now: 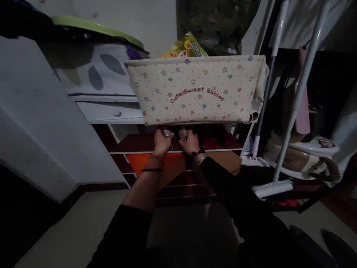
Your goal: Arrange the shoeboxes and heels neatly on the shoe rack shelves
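Observation:
Both of my hands reach onto the dark red upper shelf, beneath the overhanging fabric bin. My left hand closes around a glittery rounded thing, which looks like part of a shoe. Close by on the right, my right hand grips a matching glittery rounded thing. The rest of both things is lost in shadow and behind my fingers. Dark shapes and a shiny red item lie to the right of my right hand, too dim to make out.
A cream fabric bin with star prints juts out above my hands, holding a yellow-green book. Below are an orange box and a brown box. A mop and a pink-handled brush stand at right. Left is a white drawer.

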{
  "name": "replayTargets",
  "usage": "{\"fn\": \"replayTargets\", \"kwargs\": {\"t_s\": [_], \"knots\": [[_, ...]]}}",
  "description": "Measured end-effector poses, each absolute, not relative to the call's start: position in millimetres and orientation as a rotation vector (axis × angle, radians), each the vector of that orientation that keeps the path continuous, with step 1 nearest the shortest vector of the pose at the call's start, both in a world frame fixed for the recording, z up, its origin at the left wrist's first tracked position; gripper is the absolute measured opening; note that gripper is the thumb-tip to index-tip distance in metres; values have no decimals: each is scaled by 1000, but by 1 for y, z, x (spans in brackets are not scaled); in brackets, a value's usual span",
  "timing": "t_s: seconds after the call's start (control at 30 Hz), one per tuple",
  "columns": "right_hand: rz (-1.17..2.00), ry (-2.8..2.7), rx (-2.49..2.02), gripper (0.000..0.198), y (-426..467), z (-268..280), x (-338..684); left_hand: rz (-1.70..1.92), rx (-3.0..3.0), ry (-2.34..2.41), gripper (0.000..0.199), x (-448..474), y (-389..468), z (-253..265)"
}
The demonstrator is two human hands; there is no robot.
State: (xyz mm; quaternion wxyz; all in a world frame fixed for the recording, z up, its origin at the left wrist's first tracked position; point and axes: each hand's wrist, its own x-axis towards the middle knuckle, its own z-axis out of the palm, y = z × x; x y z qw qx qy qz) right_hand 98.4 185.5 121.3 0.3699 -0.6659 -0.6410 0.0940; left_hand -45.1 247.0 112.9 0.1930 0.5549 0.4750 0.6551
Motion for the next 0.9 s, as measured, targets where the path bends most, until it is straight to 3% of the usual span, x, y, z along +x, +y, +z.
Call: {"fn": "replayTargets", "kwargs": {"t_s": [0.13,0.33,0.5,0.73,0.9], "knots": [[-13,-1935,-1740,64,177,127,97,1925,1223,1200,50,-80,240,100],[-450,-2311,-1609,62,172,121,100,1692,1428,1821,52,-129,209,76],[-456,-2258,-1744,64,178,107,109,1578,1575,2038,50,-117,202,73],[-427,-2173,-1791,73,168,99,109,1465,1440,2206,71,-96,194,67],[-373,-2223,-1628,67,143,96,111,1555,1518,2117,83,-106,188,70]]}}
